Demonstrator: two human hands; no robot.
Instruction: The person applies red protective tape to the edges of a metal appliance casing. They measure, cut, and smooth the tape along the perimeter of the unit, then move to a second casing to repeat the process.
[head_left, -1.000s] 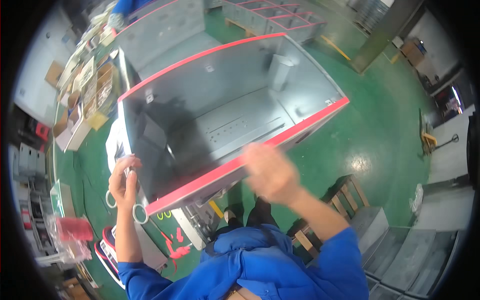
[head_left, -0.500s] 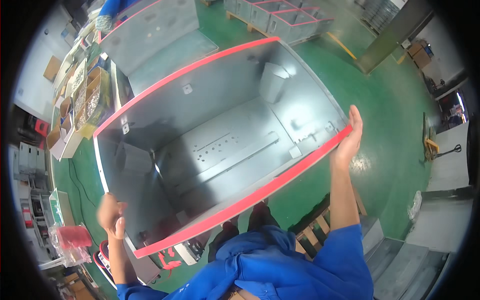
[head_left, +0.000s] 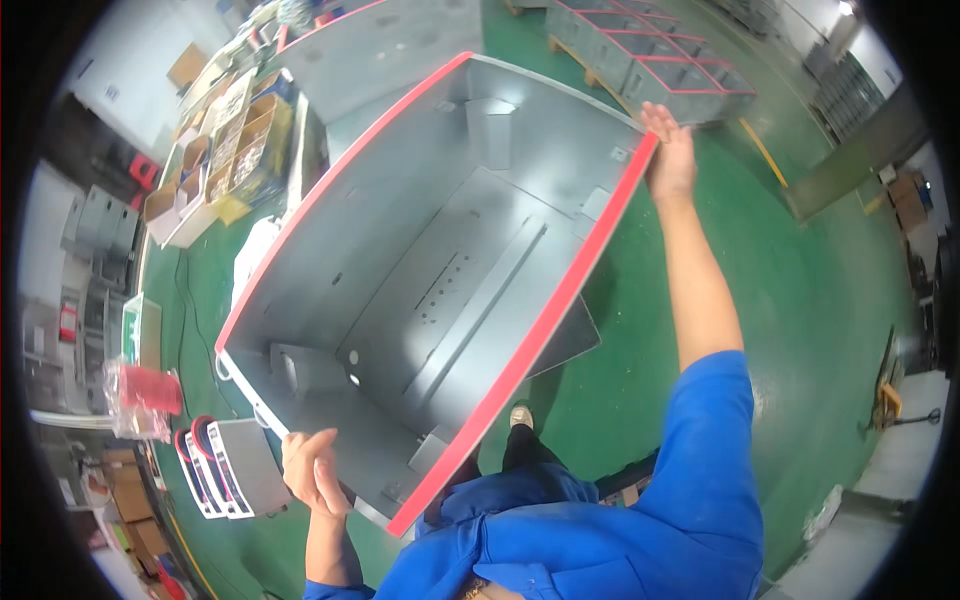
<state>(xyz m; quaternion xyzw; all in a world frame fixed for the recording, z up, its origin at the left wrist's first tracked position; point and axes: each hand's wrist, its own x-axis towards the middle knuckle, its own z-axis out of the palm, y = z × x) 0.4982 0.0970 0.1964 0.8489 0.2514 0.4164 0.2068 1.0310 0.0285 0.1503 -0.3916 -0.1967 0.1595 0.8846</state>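
- Rotation of the big grey sheet-metal cabinet shell (head_left: 440, 270) with red-edged rims is the main change: compared with half a second ago its long axis has swung round, so the open face now runs from lower left up to upper right across the view.
- Right hand (head_left: 672, 155) has travelled with the far corner, arm stretched out; its fingers lie together and curl over the red edge (head_left: 545, 320) at that top corner.
- Left hand (head_left: 312, 472) sits at the near lower corner, just against the shell's edge; fingers are loosely bent, and whether they actually clamp the metal cannot be told.
- Shell is held up over the green floor (head_left: 800, 300), above the person's shoe (head_left: 520, 416).
- Judgement: with hands at opposite corners, the person appears to be mid-turn, carrying its weight between them.
- Stacked small grey panels (head_left: 235, 468) lie beside the left hand.
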